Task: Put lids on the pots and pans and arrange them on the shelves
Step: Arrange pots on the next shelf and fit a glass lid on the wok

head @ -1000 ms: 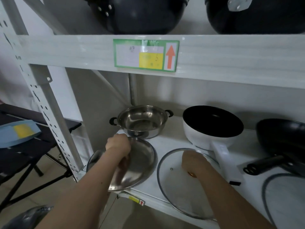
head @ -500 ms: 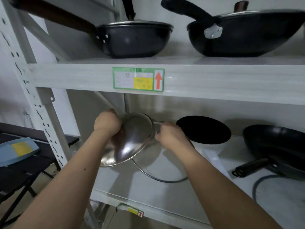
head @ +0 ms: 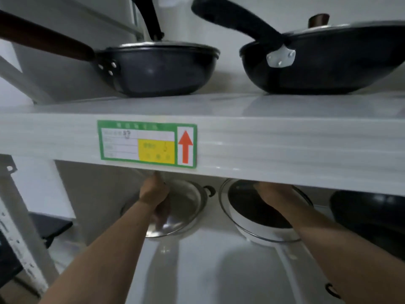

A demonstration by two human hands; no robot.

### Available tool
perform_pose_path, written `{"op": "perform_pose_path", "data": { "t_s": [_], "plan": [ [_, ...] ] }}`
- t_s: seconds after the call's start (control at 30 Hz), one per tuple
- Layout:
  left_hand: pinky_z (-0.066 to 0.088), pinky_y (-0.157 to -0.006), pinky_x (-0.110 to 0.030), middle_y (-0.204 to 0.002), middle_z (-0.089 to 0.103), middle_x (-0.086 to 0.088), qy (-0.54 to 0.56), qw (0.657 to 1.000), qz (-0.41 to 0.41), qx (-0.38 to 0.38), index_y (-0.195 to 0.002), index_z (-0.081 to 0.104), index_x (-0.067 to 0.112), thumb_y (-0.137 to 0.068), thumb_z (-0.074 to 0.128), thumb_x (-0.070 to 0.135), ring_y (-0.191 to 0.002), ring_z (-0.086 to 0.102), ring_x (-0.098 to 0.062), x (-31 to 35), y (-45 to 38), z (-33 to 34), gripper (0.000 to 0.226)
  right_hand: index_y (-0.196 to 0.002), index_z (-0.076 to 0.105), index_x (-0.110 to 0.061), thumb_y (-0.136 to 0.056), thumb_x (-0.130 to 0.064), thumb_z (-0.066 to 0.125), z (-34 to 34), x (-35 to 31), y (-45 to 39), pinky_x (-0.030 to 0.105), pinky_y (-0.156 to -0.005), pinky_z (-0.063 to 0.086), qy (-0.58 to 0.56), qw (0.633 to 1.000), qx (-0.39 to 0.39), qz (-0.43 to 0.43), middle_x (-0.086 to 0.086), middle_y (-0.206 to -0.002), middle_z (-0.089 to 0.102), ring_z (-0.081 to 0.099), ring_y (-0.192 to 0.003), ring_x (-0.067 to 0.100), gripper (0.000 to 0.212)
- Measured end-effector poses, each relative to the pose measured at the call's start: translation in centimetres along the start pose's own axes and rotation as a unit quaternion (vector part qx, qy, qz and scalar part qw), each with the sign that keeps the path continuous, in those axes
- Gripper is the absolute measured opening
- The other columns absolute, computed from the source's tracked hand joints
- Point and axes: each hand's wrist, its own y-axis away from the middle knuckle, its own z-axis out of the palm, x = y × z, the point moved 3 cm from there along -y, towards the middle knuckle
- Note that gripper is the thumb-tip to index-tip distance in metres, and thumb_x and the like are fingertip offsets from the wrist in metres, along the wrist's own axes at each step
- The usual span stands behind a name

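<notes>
My left hand [head: 154, 191] grips the steel lid [head: 182, 211], which is tilted over the steel pot; only the pot's black side handle [head: 209, 190] shows. My right hand [head: 274, 194] holds the glass lid [head: 260, 235] over the white pan [head: 252, 226] with a black inside; the lid's metal rim hangs around the pan's front edge. Both hands are partly hidden under the upper shelf's front beam [head: 285, 145]. On the upper shelf stand two lidded dark woks, a brown-handled one [head: 157, 71] at left and a black-handled one [head: 324, 62] at right.
A black pan [head: 370, 213] sits at the right of the lower shelf [head: 219, 270]. A green label with a red arrow [head: 146, 143] is stuck on the beam. The white perforated upright [head: 17, 238] stands at left, a dark folding table [head: 50, 227] beyond it.
The view has tilted up. My left hand carried the steel lid back over the steel pot. My right hand moved the glass lid right, onto the white pan.
</notes>
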Motion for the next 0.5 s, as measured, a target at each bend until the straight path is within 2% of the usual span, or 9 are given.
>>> {"op": "perform_pose_path", "data": {
  "t_s": [0.07,0.17,0.3,0.43,0.5],
  "plan": [
    [0.053,-0.088,-0.039,-0.108,0.069,-0.024,-0.01,1.0,0.001,0.003,-0.122,0.057,-0.007,-0.083,0.056,0.013,-0.103,0.065,-0.04,-0.1,-0.8,1.4,0.044,-0.121,0.059,-0.008,-0.096,-0.032,0.047,0.8,1.7,-0.9,0.035,-0.102,0.04,0.065,0.997,0.007,0.041,0.01,-0.125,0.06,0.054,-0.119,0.032,0.037],
    [0.052,-0.092,-0.042,-0.112,0.067,-0.027,-0.003,1.0,0.001,0.009,-0.118,0.06,-0.005,-0.087,0.054,0.012,-0.108,0.063,-0.042,0.7,-0.8,2.7,0.036,-0.109,0.066,-0.009,-0.092,-0.027,0.052,2.1,3.4,-2.1,0.039,-0.089,0.05,0.123,0.991,0.034,0.031,0.015,-0.112,0.068,0.064,-0.104,0.033,0.028],
    [0.05,-0.092,-0.045,-0.114,0.065,-0.03,-0.028,0.999,0.015,0.019,-0.113,0.058,-0.003,-0.089,0.052,0.01,-0.109,0.061,-0.045,1.0,-0.8,4.2,0.028,-0.101,0.066,-0.008,-0.093,-0.019,0.05,2.4,3.5,-2.6,0.036,-0.081,0.051,0.14,0.988,0.061,0.013,0.015,-0.106,0.069,0.065,-0.098,0.034,0.022],
    [0.049,-0.092,-0.045,-0.116,0.064,-0.03,-0.052,0.998,0.022,0.028,-0.112,0.06,-0.003,-0.089,0.054,0.009,-0.111,0.06,-0.044,0.9,-1.5,5.6,0.027,-0.103,0.065,-0.006,-0.092,-0.024,0.05,2.8,4.4,-3.5,0.035,-0.085,0.048,0.126,0.992,0.032,0.01,0.016,-0.11,0.067,0.062,-0.103,0.035,0.027],
    [0.049,-0.092,-0.044,-0.115,0.064,-0.03,-0.056,0.998,0.02,0.033,-0.111,0.062,-0.004,-0.089,0.054,0.009,-0.11,0.06,-0.044,0.9,-1.9,5.9,0.026,-0.112,0.064,-0.003,-0.091,-0.018,0.049,3.0,4.8,-3.7,0.038,-0.093,0.046,0.13,0.991,0.002,-0.013,0.018,-0.116,0.065,0.059,-0.107,0.036,0.03]
  ]
}}
